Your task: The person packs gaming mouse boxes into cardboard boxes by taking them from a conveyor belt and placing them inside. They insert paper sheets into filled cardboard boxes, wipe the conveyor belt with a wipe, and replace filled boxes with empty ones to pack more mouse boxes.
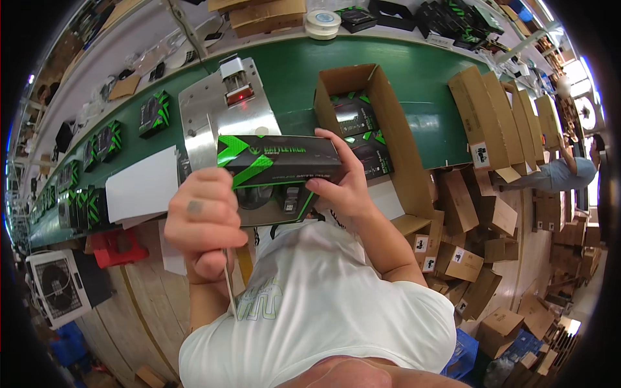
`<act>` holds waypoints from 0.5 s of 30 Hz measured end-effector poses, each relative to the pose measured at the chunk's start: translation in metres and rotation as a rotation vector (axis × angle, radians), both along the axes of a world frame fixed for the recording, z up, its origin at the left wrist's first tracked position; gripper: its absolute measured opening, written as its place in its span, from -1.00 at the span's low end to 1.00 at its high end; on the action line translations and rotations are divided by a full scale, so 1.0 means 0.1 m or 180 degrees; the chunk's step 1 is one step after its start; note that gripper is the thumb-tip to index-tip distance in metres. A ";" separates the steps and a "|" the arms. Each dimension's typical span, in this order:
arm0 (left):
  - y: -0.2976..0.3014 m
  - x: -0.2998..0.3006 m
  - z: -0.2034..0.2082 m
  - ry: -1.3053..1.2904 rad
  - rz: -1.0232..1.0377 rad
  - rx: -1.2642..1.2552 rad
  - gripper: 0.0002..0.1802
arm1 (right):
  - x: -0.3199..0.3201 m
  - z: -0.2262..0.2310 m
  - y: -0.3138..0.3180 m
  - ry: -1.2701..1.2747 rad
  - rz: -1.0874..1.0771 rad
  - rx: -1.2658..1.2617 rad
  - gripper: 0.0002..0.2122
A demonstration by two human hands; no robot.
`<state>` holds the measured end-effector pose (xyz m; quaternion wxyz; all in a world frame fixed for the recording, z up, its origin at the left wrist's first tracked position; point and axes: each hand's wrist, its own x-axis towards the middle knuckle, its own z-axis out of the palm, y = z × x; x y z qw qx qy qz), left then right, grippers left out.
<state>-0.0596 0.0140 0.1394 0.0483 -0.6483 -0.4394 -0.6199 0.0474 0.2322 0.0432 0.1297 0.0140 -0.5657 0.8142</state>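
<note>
My right hand [349,181] grips the right end of a black and green mouse box [297,158], thumb on its front edge and fingers behind. The box is tilted up before my chest, and its lower face shows a dark mouse shape. My left hand [206,216] is closed in a fist by the box's left end. From this fist a thin pale sheet [229,284] sticks out above and below, seen nearly edge-on. A small grey square patch [195,207] sits on a finger of that hand. Whether the left knuckles touch the box I cannot tell.
Beyond the box stands a metal machine [226,119] with a red light, on a green bench [291,61]. An open carton [404,142] holds several similar boxes. White sheets [142,187] lie at left. Flattened cartons [482,116] stand at right, near another person [550,173].
</note>
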 end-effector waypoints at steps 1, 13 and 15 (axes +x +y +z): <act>0.01 0.01 -0.02 0.0181 0.0332 0.0045 -0.40 | 0.03 0.00 0.01 0.0017 -0.0046 0.0030 -0.22; 0.13 -0.14 -0.47 -0.2144 0.0776 -0.2254 0.01 | 0.17 -0.20 0.37 -0.0509 -0.0050 -0.2219 -0.52; 0.17 -0.12 -0.43 -0.1776 0.0578 -0.2708 -0.04 | 0.23 -0.10 0.70 -0.0684 0.0581 -0.1183 -0.51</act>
